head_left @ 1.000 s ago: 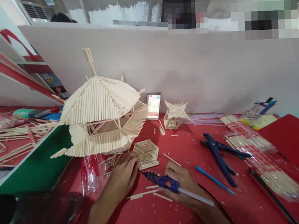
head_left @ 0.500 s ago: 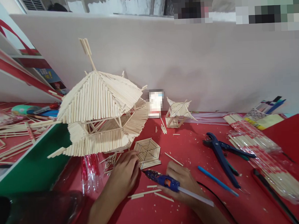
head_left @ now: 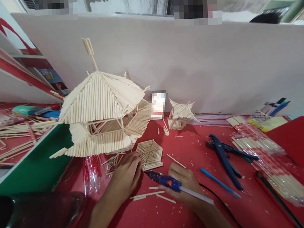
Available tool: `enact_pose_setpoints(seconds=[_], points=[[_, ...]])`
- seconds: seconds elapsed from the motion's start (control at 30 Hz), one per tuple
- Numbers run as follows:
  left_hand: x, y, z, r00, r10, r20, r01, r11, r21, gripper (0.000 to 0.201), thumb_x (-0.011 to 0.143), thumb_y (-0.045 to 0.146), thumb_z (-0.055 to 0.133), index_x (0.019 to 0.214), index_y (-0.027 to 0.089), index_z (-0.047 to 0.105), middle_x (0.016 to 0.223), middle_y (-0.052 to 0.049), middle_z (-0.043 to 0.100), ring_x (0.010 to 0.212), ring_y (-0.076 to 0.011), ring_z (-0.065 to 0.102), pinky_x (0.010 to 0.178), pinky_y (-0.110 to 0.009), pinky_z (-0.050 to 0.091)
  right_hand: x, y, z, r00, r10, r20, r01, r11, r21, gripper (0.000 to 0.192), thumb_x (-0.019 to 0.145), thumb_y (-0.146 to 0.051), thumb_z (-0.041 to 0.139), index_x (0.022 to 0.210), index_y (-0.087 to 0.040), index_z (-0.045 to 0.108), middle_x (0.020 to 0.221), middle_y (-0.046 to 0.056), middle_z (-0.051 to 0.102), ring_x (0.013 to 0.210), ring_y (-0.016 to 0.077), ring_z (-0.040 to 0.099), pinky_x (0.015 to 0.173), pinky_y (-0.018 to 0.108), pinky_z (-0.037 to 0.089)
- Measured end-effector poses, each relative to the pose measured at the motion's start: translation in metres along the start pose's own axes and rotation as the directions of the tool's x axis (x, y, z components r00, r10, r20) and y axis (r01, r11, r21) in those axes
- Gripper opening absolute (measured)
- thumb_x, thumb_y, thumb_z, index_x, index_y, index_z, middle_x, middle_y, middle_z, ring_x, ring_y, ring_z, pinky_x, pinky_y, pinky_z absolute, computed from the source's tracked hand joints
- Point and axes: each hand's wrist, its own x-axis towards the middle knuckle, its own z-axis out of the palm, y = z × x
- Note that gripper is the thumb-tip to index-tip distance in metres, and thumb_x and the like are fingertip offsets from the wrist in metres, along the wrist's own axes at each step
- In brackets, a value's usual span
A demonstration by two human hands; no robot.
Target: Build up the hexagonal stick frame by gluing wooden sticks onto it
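Observation:
My right hand (head_left: 183,181) is wrapped round a blue hot glue gun (head_left: 167,181) with a glue stick out of its back. The gun's nozzle points left, at the lower left corner of a hexagonal panel (head_left: 150,155) made of thin wooden sticks in rings. My left hand (head_left: 128,170) is closed at that panel's left edge, its fingertips steadying it; the thumb is partly hidden. Just below the nozzle lie several loose cut sticks (head_left: 148,196). A large stick-built pavilion (head_left: 91,103) with a two-tier roof stands behind my left hand.
A small stick pavilion (head_left: 181,115) stands farther back, beside a blurred screen (head_left: 158,104). To the right lie blue-handled cutters (head_left: 225,157), a blue pen (head_left: 220,183) and bagged sticks (head_left: 277,172). A black cord (head_left: 216,197) trails from the gun. A dark glossy object (head_left: 40,214) sits at the lower left.
Both hands, the glue gun and the panel hold almost the same place; the view has shifted very slightly. Behind the partition, the people have shifted position.

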Motion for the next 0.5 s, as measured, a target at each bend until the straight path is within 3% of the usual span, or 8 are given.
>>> enact_pose_setpoints(seconds=[0.1, 0.27, 0.5], points=[[-0.0001, -0.0003, 0.0001, 1.0, -0.002, -0.007, 0.002, 1.0, -0.002, 0.016, 0.099, 0.021, 0.037, 0.097, 0.022, 0.053, 0.12, -0.009, 0.063, 0.118, -0.025, 0.058, 0.099, -0.043, 0.05, -0.0009, 0.0004, -0.0018, 0.999, -0.013, 0.047, 0.012, 0.999, 0.034, 0.045, 0.09, -0.059, 0.053, 0.067, -0.021, 0.058, 0.069, 0.001, 0.055, 0.056, 0.0133, 0.053, 0.051, 0.025, 0.039], [-0.0005, -0.0009, 0.0004, 1.0, -0.004, 0.007, 0.004, 1.0, 0.007, 0.015, 0.099, 0.02, 0.037, 0.098, 0.022, 0.052, 0.12, -0.009, 0.062, 0.118, -0.0247, 0.057, 0.1, -0.044, 0.049, -0.0051, 0.0022, -0.006, 0.994, -0.005, 0.106, -0.01, 0.99, 0.138, 0.033, 0.092, -0.052, 0.056, 0.085, -0.021, 0.064, 0.08, 0.003, 0.058, 0.063, 0.0132, 0.055, 0.057, 0.023, 0.042], [-0.0008, -0.0014, 0.0012, 1.0, -0.003, 0.008, 0.003, 1.0, 0.014, 0.015, 0.099, 0.021, 0.037, 0.098, 0.021, 0.052, 0.121, -0.009, 0.061, 0.118, -0.0246, 0.057, 0.101, -0.044, 0.048, -0.0008, 0.0014, -0.007, 0.995, -0.051, 0.091, 0.043, 0.996, 0.08, 0.04, 0.093, -0.052, 0.053, 0.069, -0.02, 0.055, 0.071, 0.001, 0.052, 0.057, 0.0126, 0.05, 0.053, 0.024, 0.037]])
